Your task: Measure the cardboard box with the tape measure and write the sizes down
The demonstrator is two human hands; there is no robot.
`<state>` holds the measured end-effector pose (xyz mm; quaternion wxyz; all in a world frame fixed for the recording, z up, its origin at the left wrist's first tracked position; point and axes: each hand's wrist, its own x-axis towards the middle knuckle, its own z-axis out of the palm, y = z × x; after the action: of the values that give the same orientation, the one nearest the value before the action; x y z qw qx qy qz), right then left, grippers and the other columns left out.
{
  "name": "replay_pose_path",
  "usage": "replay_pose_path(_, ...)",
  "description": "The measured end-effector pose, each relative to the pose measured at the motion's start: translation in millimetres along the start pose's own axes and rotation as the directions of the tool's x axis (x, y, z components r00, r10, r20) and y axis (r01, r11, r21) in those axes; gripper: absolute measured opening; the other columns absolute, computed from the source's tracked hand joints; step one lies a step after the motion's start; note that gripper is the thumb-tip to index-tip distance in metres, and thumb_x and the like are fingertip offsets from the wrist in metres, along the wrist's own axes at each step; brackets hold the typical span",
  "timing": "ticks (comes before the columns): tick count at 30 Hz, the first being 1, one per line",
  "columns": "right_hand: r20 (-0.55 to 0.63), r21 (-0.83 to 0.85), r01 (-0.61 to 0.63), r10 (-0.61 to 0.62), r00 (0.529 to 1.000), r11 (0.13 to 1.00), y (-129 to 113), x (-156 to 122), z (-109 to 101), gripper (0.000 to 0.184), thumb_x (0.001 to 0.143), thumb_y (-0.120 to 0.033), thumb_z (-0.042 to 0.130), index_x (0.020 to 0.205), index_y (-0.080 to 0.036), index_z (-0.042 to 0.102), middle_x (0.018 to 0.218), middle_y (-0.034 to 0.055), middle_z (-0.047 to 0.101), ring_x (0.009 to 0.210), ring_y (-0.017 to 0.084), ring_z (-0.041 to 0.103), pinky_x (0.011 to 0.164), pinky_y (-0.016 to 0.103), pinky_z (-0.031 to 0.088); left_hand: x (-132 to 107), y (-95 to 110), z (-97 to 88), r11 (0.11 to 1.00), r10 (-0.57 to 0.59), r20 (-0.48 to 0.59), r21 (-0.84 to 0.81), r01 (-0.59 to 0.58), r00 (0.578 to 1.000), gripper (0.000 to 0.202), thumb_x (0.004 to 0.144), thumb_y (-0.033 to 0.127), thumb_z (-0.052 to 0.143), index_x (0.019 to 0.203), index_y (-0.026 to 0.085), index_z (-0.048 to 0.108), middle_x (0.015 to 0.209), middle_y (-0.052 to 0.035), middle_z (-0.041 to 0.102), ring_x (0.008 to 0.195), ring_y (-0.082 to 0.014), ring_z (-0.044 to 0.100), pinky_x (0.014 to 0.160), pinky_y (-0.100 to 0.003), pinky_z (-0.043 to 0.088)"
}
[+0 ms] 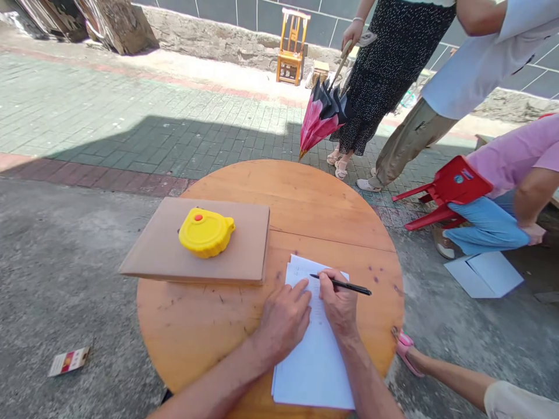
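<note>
1. We seem to be writing: our right hand is pinched around the black pen, its tip at the upper part of the paper sheets.
2. Our left hand grips nothing; it lies palm-down, fingers loosely bent, on the left side of the sheets.
3. The sheets lie on the round worktop, right of the cardboard box bearing the yellow tape measure.
4. Whether the tip touches paper, we cannot tell; the next stroke would call for light pressure and steady sheets.
</note>
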<state>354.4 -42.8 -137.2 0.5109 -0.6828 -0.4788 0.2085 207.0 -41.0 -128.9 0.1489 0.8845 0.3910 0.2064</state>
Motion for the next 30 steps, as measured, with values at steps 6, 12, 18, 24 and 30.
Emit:
replay_pose_path(6,0.002,-0.002,-0.004,0.004,1.0,1.0,-0.5,-0.3,-0.1,0.021,0.086,-0.033,0.053,0.073,-0.019,0.062,0.049,-0.0055,0.047,0.048,0.013,0.047,0.049,0.024,0.039,0.6,-0.4,-0.1,1.0,-0.002,0.009,0.0,0.002,1.0,0.015,0.086,0.016,0.053,0.099,0.021,0.06,0.129,-0.0026,0.062,0.085,-0.0226,0.063,0.074,-0.041,0.053)
replay_pose_path(12,0.007,-0.003,-0.012,0.012,1.0,1.0,-2.6,-0.2,-0.5,0.021,0.086,-0.033,0.053,0.073,-0.019,0.062,0.049,-0.0056,0.047,0.047,0.012,0.047,0.05,0.025,0.04,0.5,-0.7,0.5,1.0,-0.003,0.024,0.008,0.003,1.0,0.016,0.086,0.016,0.053,0.099,0.021,0.06,0.13,-0.0021,0.061,0.085,-0.0226,0.062,0.075,-0.041,0.053)
replay_pose_path(18,0.02,0.009,-0.016,0.016,1.0,1.0,-0.7,-0.2,-1.4,0.021,0.086,-0.033,0.053,0.074,-0.019,0.063,0.052,-0.0049,0.049,0.049,0.013,0.047,0.05,0.025,0.039,-0.4,-0.4,-0.1,1.0,-0.006,0.022,0.022,0.005,1.0,0.016,0.087,0.017,0.052,0.099,0.021,0.06,0.129,-0.0023,0.062,0.086,-0.0231,0.062,0.072,-0.041,0.053)
replay_pose_path(24,0.037,0.038,-0.037,0.036,0.999,0.999,0.8,-1.1,-0.5,0.021,0.086,-0.033,0.053,0.075,-0.018,0.062,0.052,-0.0049,0.048,0.048,0.012,0.045,0.05,0.024,0.038,0.7,-0.7,-0.2,1.0,0.013,0.019,0.021,-0.014,1.0,0.017,0.087,0.016,0.052,0.102,0.02,0.061,0.13,-0.0031,0.062,0.086,-0.0227,0.063,0.074,-0.041,0.053)
replay_pose_path(30,0.031,0.041,-0.028,0.027,0.999,0.999,-3.4,-1.8,0.4,0.022,0.086,-0.031,0.05,0.071,-0.018,0.06,0.052,-0.0051,0.046,0.046,0.01,0.042,0.046,0.022,0.037,-2.2,-3.5,4.7,0.999,0.046,-0.025,0.02,-0.045,0.999,0.023,0.088,0.014,0.048,0.106,0.02,0.061,0.128,-0.0065,0.063,0.09,-0.025,0.065,0.073,-0.042,0.053)
